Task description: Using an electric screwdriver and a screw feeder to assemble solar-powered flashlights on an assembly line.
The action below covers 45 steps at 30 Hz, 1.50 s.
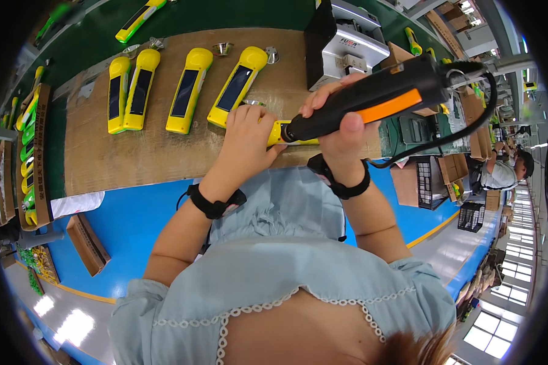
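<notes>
In my right hand (347, 125) is a black electric screwdriver (371, 100) with an orange strip, held slanting, its cable looping from the back end. The tip meets a yellow torch-shaped device (276, 135) lying on the cardboard. My left hand (246, 137) grips that device and covers much of it. Beyond my left hand lies another yellow torch-shaped device (234, 89) with a dark panel. Farther left are three similar ones: a single device (189, 91) and a close pair made up of one device (142, 91) and its neighbour (118, 96).
Small shiny metal cups, one cup (223, 48) among them, lie near the devices' heads. A grey-and-black machine (347, 48) stands at the far right of the cardboard sheet (91, 152). A box (42, 158) of yellow and green devices is at the left. A person (505, 170) is far right.
</notes>
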{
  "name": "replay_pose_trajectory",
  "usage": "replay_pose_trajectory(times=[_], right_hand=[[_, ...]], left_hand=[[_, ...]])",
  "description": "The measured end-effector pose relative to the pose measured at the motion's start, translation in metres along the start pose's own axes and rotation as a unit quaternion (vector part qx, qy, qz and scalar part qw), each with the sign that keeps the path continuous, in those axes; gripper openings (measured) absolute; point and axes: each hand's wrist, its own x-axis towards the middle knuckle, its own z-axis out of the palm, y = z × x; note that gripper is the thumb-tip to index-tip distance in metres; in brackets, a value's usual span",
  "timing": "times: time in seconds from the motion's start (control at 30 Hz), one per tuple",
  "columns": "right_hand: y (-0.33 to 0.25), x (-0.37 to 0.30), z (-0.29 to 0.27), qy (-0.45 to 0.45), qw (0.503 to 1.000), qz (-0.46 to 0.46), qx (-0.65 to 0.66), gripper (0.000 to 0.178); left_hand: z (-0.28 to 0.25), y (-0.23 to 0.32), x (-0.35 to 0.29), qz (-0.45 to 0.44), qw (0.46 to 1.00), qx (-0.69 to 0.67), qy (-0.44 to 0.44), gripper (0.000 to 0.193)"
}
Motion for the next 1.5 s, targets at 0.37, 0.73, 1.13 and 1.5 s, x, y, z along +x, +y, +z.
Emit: replay_pose_trajectory(times=[0.37,0.73,1.13,1.5], right_hand=[[0.014,-0.009,0.008,0.001,0.995,0.022,-0.097,0.053],[-0.022,0.020,0.010,0.004,0.992,-0.052,-0.111,0.064],[-0.024,0.112,-0.075,0.150,0.952,-0.187,-0.190,0.030],[-0.023,0.111,-0.074,0.101,0.971,-0.065,-0.208,0.023]], left_hand=[[-0.008,0.005,0.001,0.003,1.000,0.008,-0.004,0.048],[-0.013,0.003,-0.003,-0.021,0.999,0.013,-0.040,0.049],[-0.018,0.006,-0.006,-0.017,0.998,0.015,-0.061,0.055],[-0.019,0.003,-0.009,-0.013,0.997,0.026,-0.069,0.061]])
